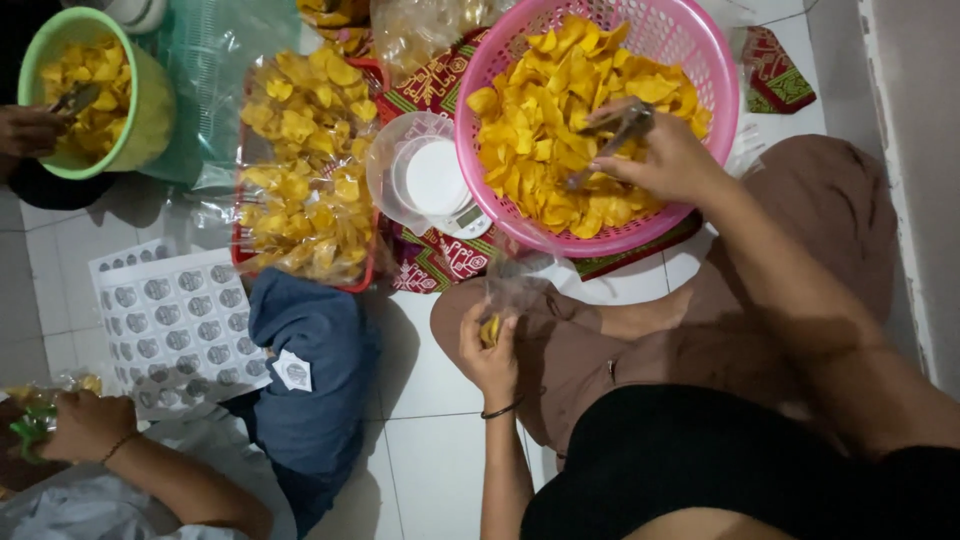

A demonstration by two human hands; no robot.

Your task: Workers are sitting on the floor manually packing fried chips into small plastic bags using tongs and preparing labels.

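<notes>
My right hand (662, 155) grips metal tongs (612, 138) dipped into yellow chips (560, 110) that fill a pink plastic basket (700, 60). My left hand (490, 350) rests on my brown-trousered knee and holds open a clear plastic bag (512, 285) with a few chips in it. A small kitchen scale (440, 185) with a clear bowl on it stands left of the basket.
A red tray (355, 275) holds several filled chip bags (300, 170). Another person's hand (28, 130) works tongs in a green bowl (150, 110) of chips. A second person's hand (85, 425) is bottom left, beside a sticker sheet (175, 325) and blue cloth (310, 370).
</notes>
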